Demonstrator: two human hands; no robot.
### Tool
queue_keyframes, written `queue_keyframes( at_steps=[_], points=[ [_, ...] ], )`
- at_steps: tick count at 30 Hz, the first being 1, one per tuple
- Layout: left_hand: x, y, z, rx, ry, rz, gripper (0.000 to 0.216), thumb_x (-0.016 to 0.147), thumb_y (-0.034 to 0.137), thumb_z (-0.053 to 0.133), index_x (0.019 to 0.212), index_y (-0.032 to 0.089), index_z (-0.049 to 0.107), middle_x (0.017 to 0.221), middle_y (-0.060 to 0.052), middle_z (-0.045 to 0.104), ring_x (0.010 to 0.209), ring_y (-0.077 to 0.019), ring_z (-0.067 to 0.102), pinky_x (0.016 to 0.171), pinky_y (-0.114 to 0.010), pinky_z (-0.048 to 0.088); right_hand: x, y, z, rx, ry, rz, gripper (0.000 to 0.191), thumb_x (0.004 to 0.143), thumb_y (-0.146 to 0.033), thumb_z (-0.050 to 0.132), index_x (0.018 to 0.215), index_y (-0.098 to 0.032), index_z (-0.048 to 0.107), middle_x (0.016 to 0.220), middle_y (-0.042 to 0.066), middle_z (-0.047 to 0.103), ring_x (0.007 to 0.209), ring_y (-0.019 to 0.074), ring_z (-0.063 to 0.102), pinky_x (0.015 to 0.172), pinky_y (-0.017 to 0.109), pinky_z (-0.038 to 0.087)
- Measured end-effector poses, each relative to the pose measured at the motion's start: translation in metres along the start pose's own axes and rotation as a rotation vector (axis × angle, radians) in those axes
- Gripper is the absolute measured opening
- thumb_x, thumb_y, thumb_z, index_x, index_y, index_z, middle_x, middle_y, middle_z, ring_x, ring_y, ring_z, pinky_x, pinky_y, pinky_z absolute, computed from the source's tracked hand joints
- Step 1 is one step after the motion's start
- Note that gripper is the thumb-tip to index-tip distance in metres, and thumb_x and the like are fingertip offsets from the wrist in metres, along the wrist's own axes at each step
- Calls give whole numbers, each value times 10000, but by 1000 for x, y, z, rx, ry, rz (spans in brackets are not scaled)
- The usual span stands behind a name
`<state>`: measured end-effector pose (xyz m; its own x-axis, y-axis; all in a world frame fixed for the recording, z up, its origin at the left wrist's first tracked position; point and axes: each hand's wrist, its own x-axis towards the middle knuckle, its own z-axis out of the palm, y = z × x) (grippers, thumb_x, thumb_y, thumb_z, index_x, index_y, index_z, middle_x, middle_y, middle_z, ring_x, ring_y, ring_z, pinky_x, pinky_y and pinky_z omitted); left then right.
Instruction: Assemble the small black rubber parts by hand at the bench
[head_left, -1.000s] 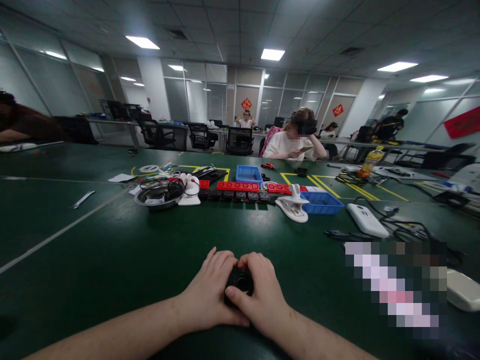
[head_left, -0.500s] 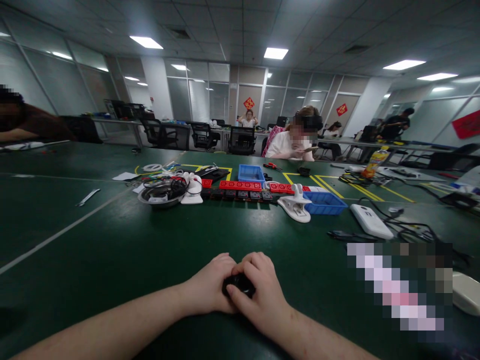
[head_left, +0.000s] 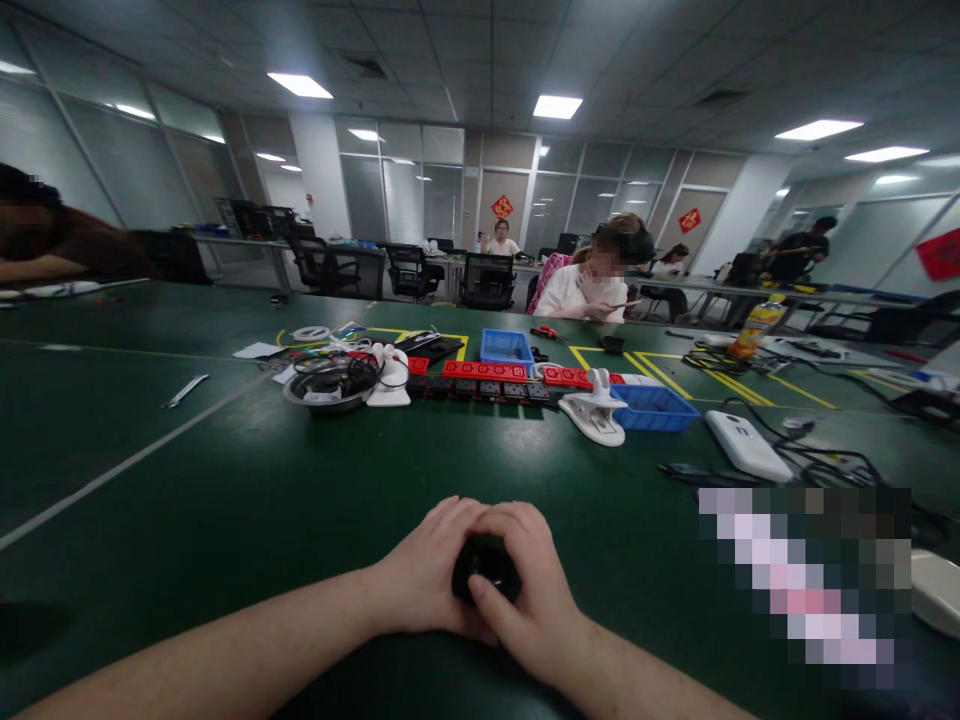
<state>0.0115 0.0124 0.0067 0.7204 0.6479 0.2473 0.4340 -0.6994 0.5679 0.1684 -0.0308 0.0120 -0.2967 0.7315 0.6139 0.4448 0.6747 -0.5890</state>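
A small black, glossy, rounded object (head_left: 486, 572) is held between my two hands, low over the near part of the green table. My left hand (head_left: 421, 572) curls around its left and far side, with the fingertips partly hidden behind it. From the right, my right hand (head_left: 541, 575) closes over it, thumb pressed along the near face and fingers bent over the far side. Much of the object is covered by the hands, so its exact kind cannot be told.
Farther back on the green table (head_left: 225, 500) are a metal bowl (head_left: 330, 400) with cables, red sockets (head_left: 485, 371), a white clip stand (head_left: 598, 415) and a blue bin (head_left: 652, 410). A white box-like device (head_left: 748, 447) and cables lie at right. A person (head_left: 585, 290) sits across.
The right hand's fingers and thumb have shifted around the black object, and more of its dark face shows. Both hands stay on it. The view has turned slightly left.
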Motion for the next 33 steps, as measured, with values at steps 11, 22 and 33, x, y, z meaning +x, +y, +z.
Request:
queue_keyframes(
  at_steps=[11, 22, 33],
  points=[
    [-2, 10, 13, 114, 16, -189, 403, 571, 406, 708, 858, 181, 538, 810, -16, 518, 815, -220, 499, 942, -466, 312, 1, 8, 9, -140, -73, 172, 143, 737, -309, 586, 740, -177, 533, 746, 18, 532, 734, 183, 467, 700, 344, 347],
    [0, -2, 1, -29, -156, -108, 437, 547, 242, 711, 958, 229, 562, 958, -1, 529, 965, -222, 495, 1054, -518, 101, 6, -1, -1, 17, -106, -76, 245, 650, -104, 441, 766, -222, 622, 773, -4, 653, 793, 189, 507, 777, 379, 352],
    [-2, -2, 0, 104, -225, -28, 503, 601, 280, 693, 1081, 265, 547, 1065, -22, 518, 1054, -252, 455, 1050, -545, 98, 6, -5, -2, 64, -194, -153, 265, 648, -94, 419, 757, -232, 617, 831, -22, 653, 921, 181, 521, 925, 402, 272]
  ],
)
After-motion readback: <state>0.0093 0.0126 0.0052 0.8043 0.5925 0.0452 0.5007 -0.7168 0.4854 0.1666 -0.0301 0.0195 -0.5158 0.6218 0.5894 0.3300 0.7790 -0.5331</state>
